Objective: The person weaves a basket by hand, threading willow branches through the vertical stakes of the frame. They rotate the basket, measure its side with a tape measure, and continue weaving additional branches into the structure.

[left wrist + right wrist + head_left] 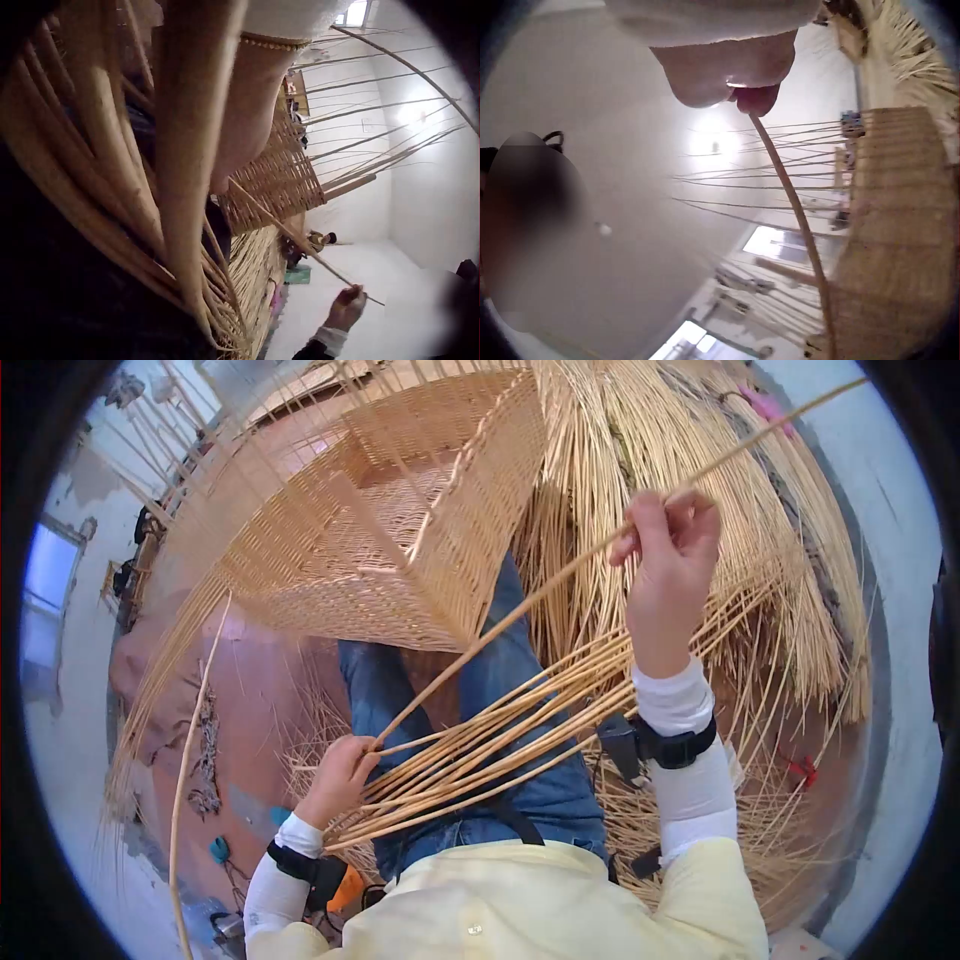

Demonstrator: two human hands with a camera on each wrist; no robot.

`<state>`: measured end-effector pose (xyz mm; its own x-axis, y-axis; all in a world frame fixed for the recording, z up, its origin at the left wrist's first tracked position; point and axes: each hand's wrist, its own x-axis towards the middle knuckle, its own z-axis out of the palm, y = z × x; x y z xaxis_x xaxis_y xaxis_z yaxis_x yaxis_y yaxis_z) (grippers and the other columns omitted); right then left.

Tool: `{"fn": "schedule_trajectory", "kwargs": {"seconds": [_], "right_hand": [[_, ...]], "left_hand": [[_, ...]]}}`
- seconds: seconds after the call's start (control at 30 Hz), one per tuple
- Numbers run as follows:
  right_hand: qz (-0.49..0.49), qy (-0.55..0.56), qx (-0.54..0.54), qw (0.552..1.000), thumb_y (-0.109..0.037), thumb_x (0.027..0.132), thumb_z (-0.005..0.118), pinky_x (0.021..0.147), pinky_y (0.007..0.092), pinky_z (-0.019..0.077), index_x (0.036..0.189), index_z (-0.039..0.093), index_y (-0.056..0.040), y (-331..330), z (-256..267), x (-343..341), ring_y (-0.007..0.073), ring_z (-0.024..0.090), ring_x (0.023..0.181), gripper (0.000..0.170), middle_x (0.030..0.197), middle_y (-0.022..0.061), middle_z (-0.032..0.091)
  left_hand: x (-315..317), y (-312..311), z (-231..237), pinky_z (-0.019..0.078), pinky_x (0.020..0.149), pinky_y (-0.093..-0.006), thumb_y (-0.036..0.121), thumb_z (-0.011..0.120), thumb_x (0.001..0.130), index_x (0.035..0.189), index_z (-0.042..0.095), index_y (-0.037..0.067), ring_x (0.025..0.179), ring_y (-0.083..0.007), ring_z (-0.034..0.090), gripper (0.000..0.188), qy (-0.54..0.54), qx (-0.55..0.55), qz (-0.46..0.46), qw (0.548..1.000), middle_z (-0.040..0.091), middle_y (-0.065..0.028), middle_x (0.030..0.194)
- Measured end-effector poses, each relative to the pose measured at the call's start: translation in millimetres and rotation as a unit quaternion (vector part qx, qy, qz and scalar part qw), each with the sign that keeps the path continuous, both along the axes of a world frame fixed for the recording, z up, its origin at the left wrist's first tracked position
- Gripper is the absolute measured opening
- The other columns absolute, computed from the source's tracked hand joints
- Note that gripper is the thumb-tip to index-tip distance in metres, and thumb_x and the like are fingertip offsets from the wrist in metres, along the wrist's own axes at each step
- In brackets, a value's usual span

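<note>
One long wicker rod (520, 610) slants across the head view from lower left to upper right. Its lower end sits in the fingers of my left hand (336, 782), beside my lap. Raised at the upper right, my right hand (672, 575) pinches the same rod between thumb and fingers, with the tip running on past it. In the right wrist view the rod (796, 202) leads away from the fingertips. A loose bunch of peeled rods (500, 745) lies across my thighs, its near ends passing by the left hand.
A part-woven wicker basket (480, 530) with upright stakes stands in front of my knees. A large sheaf of rods (600, 430) leans at the right. Rod scraps (790, 840) litter the floor, and a single rod (185, 760) stands at the left.
</note>
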<state>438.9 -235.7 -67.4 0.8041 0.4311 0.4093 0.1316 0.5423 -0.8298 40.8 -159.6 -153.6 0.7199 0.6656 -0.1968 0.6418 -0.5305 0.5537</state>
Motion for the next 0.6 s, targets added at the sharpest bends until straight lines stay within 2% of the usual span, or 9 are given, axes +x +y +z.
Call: {"fn": "schedule_trajectory", "kwargs": {"seconds": [0.13, 0.17, 0.23, 0.3, 0.4, 0.43, 0.47, 0.57, 0.6], "right_hand": [[0.067, 0.039, -0.263, 0.962, -0.016, 0.095, 0.058, 0.063, 0.0256, 0.0524, 0.118, 0.048, -0.001, -21, -77, -9, 0.0116, 0.062, 0.071, 0.029, 0.088, 0.0061, 0.063], [0.167, 0.064, -0.307, 0.935, -0.019, 0.095, 0.059, 0.063, 0.0259, 0.0524, 0.117, 0.051, -0.0001, -34, -91, -27, 0.0117, 0.063, 0.071, 0.03, 0.087, 0.006, 0.063], [0.385, 0.054, -0.387, 0.836, -0.027, 0.096, 0.057, 0.063, 0.0257, 0.0534, 0.109, 0.059, 0.0012, -60, -93, -71, 0.0121, 0.063, 0.068, 0.031, 0.081, 0.0059, 0.064], [0.529, 0.177, -0.425, 0.713, -0.031, 0.098, 0.055, 0.062, 0.0257, 0.055, 0.106, 0.061, 0.0009, -68, -106, -116, 0.0125, 0.065, 0.067, 0.033, 0.078, 0.0065, 0.066], [0.611, 0.242, -0.44, 0.612, -0.032, 0.102, 0.049, 0.065, 0.0254, 0.056, 0.12, 0.056, 0.0024, -60, -117, -143, 0.0141, 0.067, 0.071, 0.04, 0.089, 0.0102, 0.069], [0.614, 0.238, -0.441, 0.61, -0.032, 0.102, 0.049, 0.065, 0.0254, 0.056, 0.12, 0.056, 0.0024, -58, -117, -147, 0.0141, 0.067, 0.071, 0.04, 0.089, 0.0102, 0.069], [0.613, 0.278, -0.432, 0.601, -0.033, 0.102, 0.049, 0.065, 0.0252, 0.0559, 0.123, 0.054, 0.0023, -54, -116, -150, 0.0142, 0.067, 0.072, 0.041, 0.089, 0.0103, 0.069], [0.597, 0.329, -0.418, 0.601, -0.034, 0.102, 0.048, 0.066, 0.0262, 0.0561, 0.123, 0.052, 0.0016, -39, -102, -165, 0.0148, 0.067, 0.073, 0.042, 0.09, 0.0111, 0.068], [0.562, 0.342, -0.37, 0.656, -0.033, 0.101, 0.051, 0.066, 0.0256, 0.0563, 0.118, 0.054, 0.0004, -35, -95, -171, 0.0141, 0.067, 0.072, 0.038, 0.089, 0.0094, 0.067]], "left_hand": [[7, 4, 9, 0.0456, 0.071, -0.0408, 0.018, 0.062, 0.09, 0.09, 0.06, 0.004, 0.082, -0.0323, 0.058, 0.015, 0.054, -0.088, 0.128, 0.986, 0.061, -0.0152, 0.083], [11, 4, 14, 0.0455, 0.069, -0.0406, 0.019, 0.063, 0.09, 0.089, 0.059, 0.003, 0.078, -0.0325, 0.058, 0.016, 0.06, -0.059, 0.111, 0.99, 0.06, -0.0155, 0.08], [11, 3, 15, 0.0454, 0.066, -0.0405, 0.02, 0.064, 0.089, 0.089, 0.059, 0.003, 0.074, -0.0328, 0.058, 0.017, 0.073, -0.039, 0.105, 0.991, 0.059, -0.0158, 0.077], [8, 4, 13, 0.044, 0.062, -0.041, 0.021, 0.065, 0.088, 0.088, 0.058, 0.003, 0.071, -0.0341, 0.058, 0.02, 0.014, 0.05, -0.023, 0.998, 0.058, -0.0172, 0.076], [9, -3, 14, 0.0454, 0.063, -0.0399, 0.02, 0.067, 0.086, 0.088, 0.057, 0.001, 0.07, -0.0341, 0.059, 0.021, 0.024, -0.066, 0.009, 0.997, 0.059, -0.0165, 0.077], [8, -6, 15, 0.0462, 0.064, -0.0393, 0.018, 0.067, 0.086, 0.089, 0.058, 0.0, 0.071, -0.0338, 0.059, 0.021, 0.03, -0.103, 0.04, 0.993, 0.06, -0.0162, 0.077], [4, -7, 6, 0.0459, 0.061, -0.034, 0.017, 0.07, 0.084, 0.094, 0.062, 0.002, 0.066, -0.0241, 0.059, 0.02, -0.012, -0.084, 0.077, 0.993, 0.061, -0.0139, 0.076], [13, -6, 31, 0.0461, 0.061, -0.0313, 0.014, 0.07, 0.085, 0.099, 0.064, 0.002, 0.065, -0.0177, 0.059, 0.019, -0.056, -0.127, 0.126, 0.982, 0.063, -0.0124, 0.077], [17, -3, 38, 0.0462, 0.06, -0.0295, 0.012, 0.068, 0.086, 0.099, 0.065, 0.0, 0.066, -0.0141, 0.06, 0.018, -0.085, -0.096, 0.043, 0.991, 0.063, -0.0107, 0.076]]}}
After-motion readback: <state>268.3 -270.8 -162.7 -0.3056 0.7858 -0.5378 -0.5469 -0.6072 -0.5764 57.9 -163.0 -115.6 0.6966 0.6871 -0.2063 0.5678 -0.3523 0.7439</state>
